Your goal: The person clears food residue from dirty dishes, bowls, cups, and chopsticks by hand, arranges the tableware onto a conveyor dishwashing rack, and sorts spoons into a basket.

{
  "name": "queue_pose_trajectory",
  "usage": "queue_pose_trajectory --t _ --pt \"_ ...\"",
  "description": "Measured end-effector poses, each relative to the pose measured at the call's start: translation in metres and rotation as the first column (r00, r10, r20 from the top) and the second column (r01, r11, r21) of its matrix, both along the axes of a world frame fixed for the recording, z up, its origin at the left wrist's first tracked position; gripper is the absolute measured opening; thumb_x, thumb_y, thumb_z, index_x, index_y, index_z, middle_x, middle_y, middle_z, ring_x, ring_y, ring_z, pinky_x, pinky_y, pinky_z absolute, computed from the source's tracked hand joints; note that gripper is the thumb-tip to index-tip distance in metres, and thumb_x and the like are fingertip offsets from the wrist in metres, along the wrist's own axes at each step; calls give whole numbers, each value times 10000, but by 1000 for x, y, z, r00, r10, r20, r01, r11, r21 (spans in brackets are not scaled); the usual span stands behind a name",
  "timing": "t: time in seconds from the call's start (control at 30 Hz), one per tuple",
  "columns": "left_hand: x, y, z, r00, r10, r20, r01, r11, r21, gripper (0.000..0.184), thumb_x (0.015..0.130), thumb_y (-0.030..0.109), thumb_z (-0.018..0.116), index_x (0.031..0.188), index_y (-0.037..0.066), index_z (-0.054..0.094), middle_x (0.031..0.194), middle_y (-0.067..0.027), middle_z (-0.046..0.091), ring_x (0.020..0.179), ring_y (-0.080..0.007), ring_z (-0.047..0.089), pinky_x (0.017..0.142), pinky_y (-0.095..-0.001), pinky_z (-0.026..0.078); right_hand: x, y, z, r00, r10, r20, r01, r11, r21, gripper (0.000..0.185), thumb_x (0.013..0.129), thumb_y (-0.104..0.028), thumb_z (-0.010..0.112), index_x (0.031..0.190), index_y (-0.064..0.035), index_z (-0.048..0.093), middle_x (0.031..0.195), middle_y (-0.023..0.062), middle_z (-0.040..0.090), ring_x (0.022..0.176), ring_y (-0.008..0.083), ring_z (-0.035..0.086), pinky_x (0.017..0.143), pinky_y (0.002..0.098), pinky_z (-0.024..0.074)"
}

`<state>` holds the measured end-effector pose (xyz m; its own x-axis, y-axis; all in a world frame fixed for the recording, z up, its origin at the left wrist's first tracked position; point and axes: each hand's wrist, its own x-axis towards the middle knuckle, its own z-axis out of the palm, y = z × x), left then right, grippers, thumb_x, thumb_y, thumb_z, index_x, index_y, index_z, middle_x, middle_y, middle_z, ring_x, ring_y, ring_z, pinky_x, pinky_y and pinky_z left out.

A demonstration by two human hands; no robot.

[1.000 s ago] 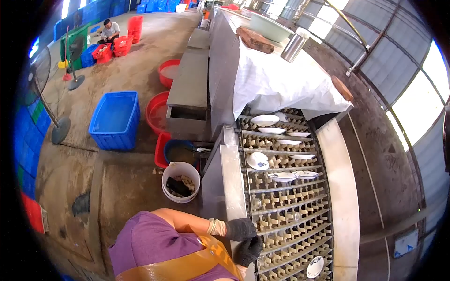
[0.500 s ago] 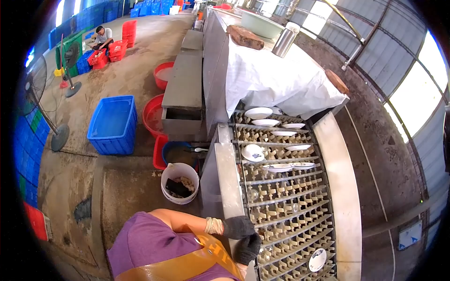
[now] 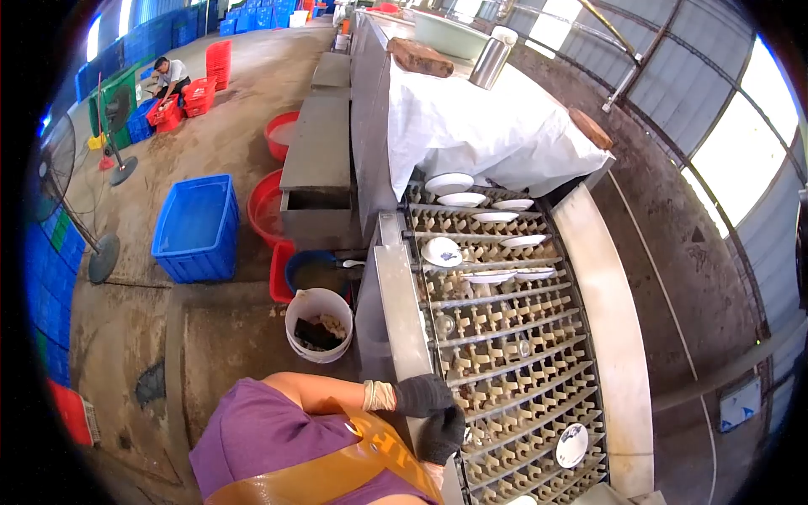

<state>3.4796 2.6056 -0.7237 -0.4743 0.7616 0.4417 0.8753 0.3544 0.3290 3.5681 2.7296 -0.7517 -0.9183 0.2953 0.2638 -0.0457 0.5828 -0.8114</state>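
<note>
My left hand (image 3: 423,396), in a dark glove with a pale cuff, lies against my right hand (image 3: 443,434) at the near left edge of a dish conveyor (image 3: 505,370). The right hand wears a dark glove too. Their fingers overlap and blend together, so I cannot tell how they are bent or whether anything is between them. A patterned oval plate (image 3: 571,445) lies on the pegs to the right of my hands. Farther up the belt are a white bowl (image 3: 442,252), small clear glasses (image 3: 444,325) and several white plates (image 3: 449,183).
A white sheet (image 3: 497,126) hangs over the conveyor's far end, with a brick (image 3: 421,58) and a steel flask (image 3: 490,63) on top. To the left stand a scrap bucket (image 3: 295,337), a blue tub (image 3: 195,265) and fans (image 3: 105,257). A person (image 3: 171,76) works beside red crates.
The view has shifted slightly. The dishes have moved a little toward the white sheet, and a white dish edge shows at the bottom. My hands stay together; the other person's arm reaches lower.
</note>
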Motion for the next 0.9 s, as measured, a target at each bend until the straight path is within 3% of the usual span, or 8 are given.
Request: queue_pose_trajectory --t 0.33,0.4,0.43,0.6,0.7,0.73,0.87,0.9 --pt "4 16 -20 996 -1 -88 8 997 81 93 671 175 551 675 90 587 677 -116 572 651 -292 565 603 -393 451 7 3 28 994 -60 -87 79 971 225 186 808 -135 540 942 -16 589 886 183 580 853 352 542 773 403 431" --pt "7 15 -3 1000 -11 -25 6 983 -181 153 698 173 527 790 72 597 757 -122 588 726 -297 570 647 -388 462 11 9 32 997 -34 -75 43 992 123 195 816 -135 542 973 -29 590 916 173 588 860 349 545 754 406 432" --pt "5 17 -19 996 -47 82 47 999 2 173 711 178 524 820 68 602 778 -135 583 769 -309 568 703 -405 456 14 8 36 998 -61 26 57 989 137 200 812 -138 552 981 -37 589 931 177 585 867 349 546 745 406 435" --pt "13 19 1 995 -33 90 29 998 49 193 683 57 581 875 41 595 831 -150 589 804 -340 556 747 -429 435 23 22 33 990 -14 -141 31 992 124 275 764 -142 596 1025 -61 569 930 150 578 830 317 565 714 377 455" --pt "18 23 3 995 -44 92 37 996 81 200 719 74 572 913 36 606 842 -141 597 812 -325 560 762 -425 428 40 33 28 999 -9 -41 12 997 74 274 766 -125 589 1032 -66 563 977 159 573 917 336 546 777 399 449" --pt "20 23 8 995 -53 82 47 996 79 210 742 105 563 935 35 609 857 -139 603 816 -314 562 774 -422 423 38 42 15 987 -13 -161 20 999 42 272 758 -121 607 1022 -65 566 970 154 575 915 329 549 793 401 447" --pt "24 26 16 990 -63 127 56 997 58 201 747 106 569 932 39 609 879 -130 598 829 -306 558 772 -421 424 34 125 19 916 -397 -50 388 911 -137 334 758 -110 630 1070 -28 544 988 133 578 848 250 568 759 350 452" --pt "24 26 13 988 -70 139 63 997 53 198 751 104 567 936 44 607 862 -130 592 833 -312 550 759 -422 423 27 172 -19 785 -510 -352 620 627 472 405 766 -142 642 1124 -5 511 1020 150 573 879 243 566 781 346 449"
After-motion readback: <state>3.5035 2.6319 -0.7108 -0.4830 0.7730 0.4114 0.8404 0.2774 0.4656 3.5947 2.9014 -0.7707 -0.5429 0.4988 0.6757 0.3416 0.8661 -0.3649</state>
